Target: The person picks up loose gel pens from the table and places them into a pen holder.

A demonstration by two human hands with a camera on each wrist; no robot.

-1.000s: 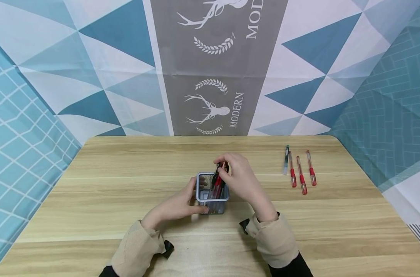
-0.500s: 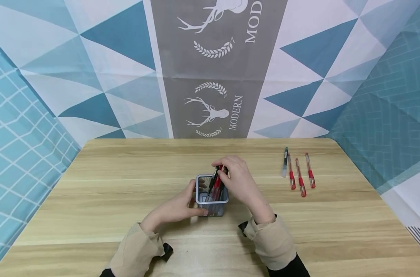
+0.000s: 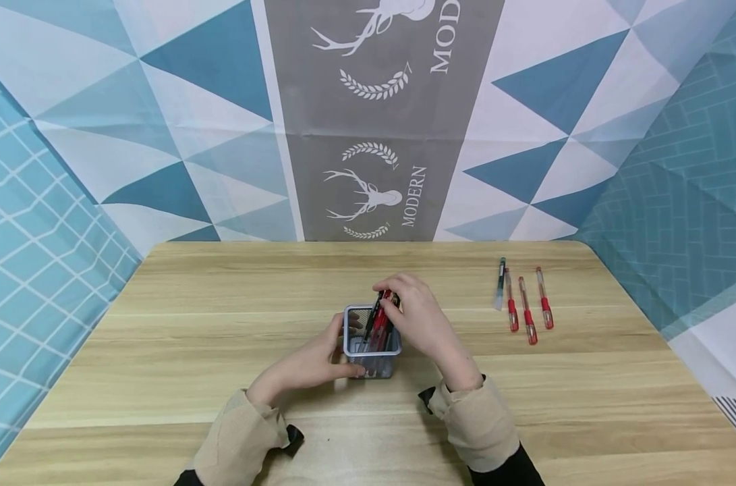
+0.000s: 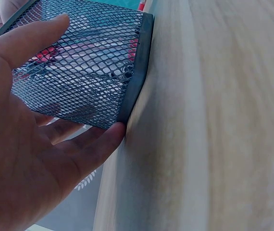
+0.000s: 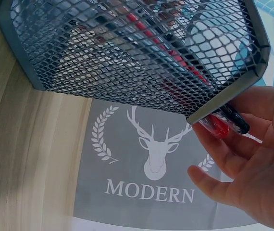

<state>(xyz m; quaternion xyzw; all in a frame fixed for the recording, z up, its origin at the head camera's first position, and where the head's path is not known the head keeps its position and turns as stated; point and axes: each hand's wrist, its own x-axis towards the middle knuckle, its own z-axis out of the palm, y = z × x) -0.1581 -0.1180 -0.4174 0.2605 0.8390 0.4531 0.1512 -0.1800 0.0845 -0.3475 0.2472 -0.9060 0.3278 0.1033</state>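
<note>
A square mesh pen holder with a pale rim stands on the wooden table, in the middle of the head view. My left hand grips it from the left, thumb on the near side and fingers round the far side. In the left wrist view, a fingertip touches its bottom edge. Several red and black pens lean inside the holder towards the right. Their upper ends stick out over the rim, and my right hand holds them there. In the right wrist view, the fingers lie behind a red pen end and a black one.
To the right, several pens lie on the table: a dark pen with a green end and red pens beside it. A patterned cloth backdrop rises behind the table, with blue panels at both sides.
</note>
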